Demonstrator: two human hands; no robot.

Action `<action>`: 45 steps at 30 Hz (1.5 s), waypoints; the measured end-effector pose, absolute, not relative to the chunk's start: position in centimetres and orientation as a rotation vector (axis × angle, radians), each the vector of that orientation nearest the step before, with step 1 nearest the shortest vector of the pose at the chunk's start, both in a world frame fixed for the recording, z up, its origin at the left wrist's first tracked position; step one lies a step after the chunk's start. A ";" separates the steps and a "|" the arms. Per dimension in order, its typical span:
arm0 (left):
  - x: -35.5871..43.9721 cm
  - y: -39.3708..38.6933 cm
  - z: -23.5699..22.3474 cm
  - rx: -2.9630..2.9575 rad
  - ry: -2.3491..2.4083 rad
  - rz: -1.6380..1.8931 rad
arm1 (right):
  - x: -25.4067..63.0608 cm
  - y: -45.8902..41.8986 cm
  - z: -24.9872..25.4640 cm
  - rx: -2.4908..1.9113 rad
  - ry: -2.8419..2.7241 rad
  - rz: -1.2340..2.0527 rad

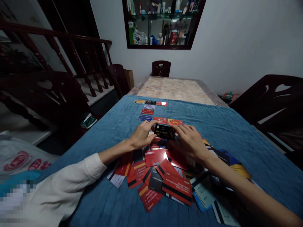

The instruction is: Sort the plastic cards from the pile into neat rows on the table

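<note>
Between my two hands a black plastic card (164,131) with gold lettering is held up, tilted toward me. My left hand (143,134) pinches its left end between thumb and fingers. At the other end, my right hand (189,138) grips the card, its thumb partly hidden. Below and nearer to me lies a loose pile of cards, mostly red ones (177,186), with black stripes on several. Pale green cards (203,189) are at the pile's right side. Beyond my hands, cards lie spread out face up, among them a blue card (145,117) and a yellow-orange card (175,121).
A blue cloth (106,132) covers the near part of the long table; its far part has a patterned cover (175,88). Dark wooden chairs (161,68) stand around it. On the left are a railing (59,34) and a white plastic bag (21,154).
</note>
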State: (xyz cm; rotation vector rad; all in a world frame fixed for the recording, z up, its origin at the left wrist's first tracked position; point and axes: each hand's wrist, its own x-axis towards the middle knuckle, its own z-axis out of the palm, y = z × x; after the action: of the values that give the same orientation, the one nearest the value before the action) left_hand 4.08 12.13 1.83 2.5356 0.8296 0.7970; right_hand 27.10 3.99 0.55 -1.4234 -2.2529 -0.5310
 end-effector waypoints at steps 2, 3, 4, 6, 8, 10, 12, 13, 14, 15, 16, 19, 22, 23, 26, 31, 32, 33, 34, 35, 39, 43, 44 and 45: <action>3.2 12.6 2.0 2.623 0.801 0.789 | 26.4 4.7 0.8 -1.436 -2.268 -0.526; 2.8 12.7 2.1 2.661 0.793 0.781 | 26.0 5.1 0.9 -1.441 -2.273 -0.523; 2.4 12.9 2.2 2.693 0.792 0.769 | 25.6 5.5 1.0 -1.448 -2.274 -0.517; 1.6 13.4 2.4 2.738 0.808 0.738 | 24.9 6.2 1.2 -1.465 -2.275 -0.491; 1.0 13.9 2.4 2.756 0.836 0.714 | 24.2 7.1 1.3 -1.482 -2.278 -0.453; 0.3 14.6 2.2 2.760 0.869 0.702 | 23.5 8.0 1.3 -1.501 -2.287 -0.413; -0.3 15.4 1.9 2.755 0.900 0.688 | 22.8 9.0 1.2 -1.516 -2.308 -0.364; -0.5 15.8 1.7 2.750 0.915 0.675 | 22.6 9.5 1.1 -1.523 -2.319 -0.334; -0.8 16.2 1.5 2.744 0.934 0.659 | 22.3 10.0 0.9 -1.529 -2.329 -0.303; -1.0 16.7 1.3 2.738 0.954 0.641 | 22.0 10.5 0.7 -1.537 -2.335 -0.271; -1.3 17.1 1.0 2.731 0.975 0.621 | 21.8 11.0 0.5 -1.546 -2.338 -0.241; -1.8 18.4 0.3 2.705 1.023 0.562 | 21.1 12.3 -0.3 -1.579 -2.328 -0.168; -2.1 19.6 -0.5 2.667 1.052 0.499 | 20.6 13.1 -0.8 -1.613 -2.319 -0.085; -2.1 19.9 -0.7 2.655 1.060 0.481 | 20.4 13.3 -0.9 -1.622 -2.315 -0.053; -2.1 20.7 -1.2 2.629 1.064 0.445 | 20.2 13.7 -1.3 -1.641 -2.293 0.040; -1.9 21.3 -1.3 2.612 1.063 0.428 | 20.1 14.3 -1.7 -1.669 -2.257 0.133; -1.8 21.4 -1.3 2.613 1.069 0.413 | 20.0 14.4 -1.7 -1.675 -2.251 0.137; -1.8 21.5 -1.2 2.615 1.080 0.394 | 20.0 14.5 -1.8 -1.680 -2.248 0.136; -1.7 21.5 -1.1 2.619 1.092 0.372 | 20.0 14.6 -1.8 -1.685 -2.246 0.132; -1.6 21.6 -1.1 2.623 1.105 0.349 | 19.9 14.6 -1.8 -1.692 -2.248 0.129; -1.4 21.8 -1.0 2.636 1.153 0.290 | 19.7 14.8 -1.6 -1.739 -2.265 0.136; -1.4 21.8 -1.0 2.635 1.176 0.285 | 19.4 14.9 -1.6 -1.766 -2.272 0.135; -1.4 21.7 -1.0 2.635 1.183 0.284 | 19.3 14.9 -1.6 -1.770 -2.274 0.136; -1.4 21.7 -1.0 2.635 1.189 0.281 | 19.3 14.9 -1.6 -1.775 -2.275 0.136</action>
State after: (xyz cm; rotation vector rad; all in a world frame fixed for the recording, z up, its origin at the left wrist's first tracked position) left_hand -1.38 21.68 -1.00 2.6355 1.1889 0.2807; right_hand 19.28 14.86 -1.55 -1.7746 -2.2754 0.1360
